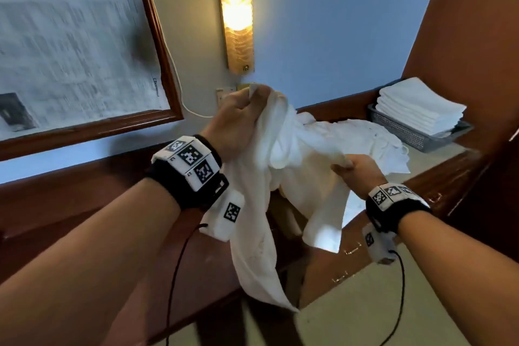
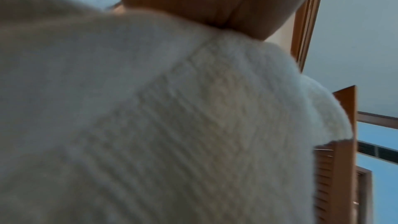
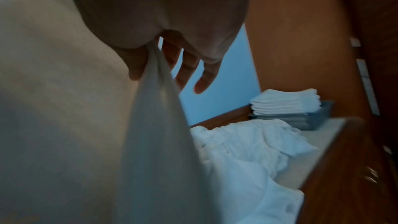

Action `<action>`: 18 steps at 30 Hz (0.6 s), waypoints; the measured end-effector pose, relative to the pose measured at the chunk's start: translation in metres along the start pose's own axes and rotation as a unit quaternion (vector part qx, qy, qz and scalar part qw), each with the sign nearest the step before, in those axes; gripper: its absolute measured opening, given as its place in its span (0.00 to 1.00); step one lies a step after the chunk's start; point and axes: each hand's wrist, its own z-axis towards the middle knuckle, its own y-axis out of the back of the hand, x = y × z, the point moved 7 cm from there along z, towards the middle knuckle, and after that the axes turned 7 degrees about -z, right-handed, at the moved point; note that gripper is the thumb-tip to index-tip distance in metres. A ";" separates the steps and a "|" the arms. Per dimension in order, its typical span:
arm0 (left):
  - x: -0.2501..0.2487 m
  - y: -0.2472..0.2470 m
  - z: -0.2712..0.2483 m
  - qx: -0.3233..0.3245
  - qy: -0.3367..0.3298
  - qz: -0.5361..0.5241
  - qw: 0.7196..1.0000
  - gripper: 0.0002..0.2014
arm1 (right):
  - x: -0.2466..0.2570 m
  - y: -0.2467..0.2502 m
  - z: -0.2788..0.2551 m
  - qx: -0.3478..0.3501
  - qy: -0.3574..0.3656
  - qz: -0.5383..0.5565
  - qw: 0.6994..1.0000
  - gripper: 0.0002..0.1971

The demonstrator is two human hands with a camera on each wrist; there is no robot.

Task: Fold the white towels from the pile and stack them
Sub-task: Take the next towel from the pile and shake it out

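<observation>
Left hand (image 1: 238,118) up high, fist clenched on a corner of the white towel (image 1: 283,177); right hand (image 1: 358,170) lower, pinching its edge. Hanging crumpled off the counter's near edge (image 1: 438,177). Loose pile (image 1: 365,135) mid-counter, folded stack (image 1: 418,107) in basket (image 1: 412,135) at the far right corner.

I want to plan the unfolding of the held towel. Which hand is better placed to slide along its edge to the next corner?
Probably the right hand: it pinches the towel lower, near the hanging part. The left hand grips a bunched top corner, held higher, and can serve as anchor.
</observation>
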 end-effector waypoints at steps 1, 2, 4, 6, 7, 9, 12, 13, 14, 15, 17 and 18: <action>0.002 -0.007 -0.008 0.012 0.007 -0.010 1.000 0.17 | -0.001 0.008 -0.008 -0.020 -0.008 0.013 1.000 0.11; 0.003 -0.014 -0.014 0.019 0.013 -0.012 1.000 0.18 | 0.001 0.020 -0.018 -0.046 -0.018 0.028 0.998 0.08; 0.004 -0.027 -0.028 0.035 0.023 0.012 0.999 0.22 | 0.014 0.040 -0.044 -0.090 -0.023 0.081 0.992 0.06; 0.005 -0.040 -0.039 0.059 0.023 0.011 0.998 0.24 | 0.040 0.058 -0.069 -0.110 0.014 0.143 0.983 0.13; 0.006 -0.049 -0.046 0.074 0.032 -0.009 0.997 0.23 | 0.057 0.067 -0.081 -0.114 0.047 0.166 0.978 0.14; 0.011 -0.070 -0.059 0.104 0.061 -0.040 0.992 0.23 | 0.087 0.084 -0.100 -0.121 0.097 0.173 0.973 0.07; 0.006 -0.093 -0.077 0.138 0.053 -0.030 0.989 0.15 | 0.104 0.109 -0.117 -0.144 0.124 0.067 0.979 0.05; 0.002 -0.094 -0.080 0.132 0.038 -0.010 0.990 0.14 | 0.103 0.114 -0.123 -0.136 0.122 0.034 0.983 0.05; -0.002 -0.091 -0.081 0.127 0.024 -0.003 0.992 0.14 | 0.096 0.115 -0.129 -0.116 0.109 0.011 0.987 0.08; -0.004 -0.087 -0.078 0.116 0.017 -0.014 0.993 0.17 | 0.089 0.112 -0.137 -0.090 0.102 -0.004 0.991 0.12; -0.005 -0.070 -0.071 0.067 0.030 -0.041 0.996 0.19 | 0.066 0.099 -0.153 -0.032 0.069 -0.032 0.997 0.13; -0.006 -0.059 -0.069 0.043 0.046 -0.060 0.996 0.19 | 0.052 0.089 -0.163 -0.006 0.043 -0.056 0.997 0.11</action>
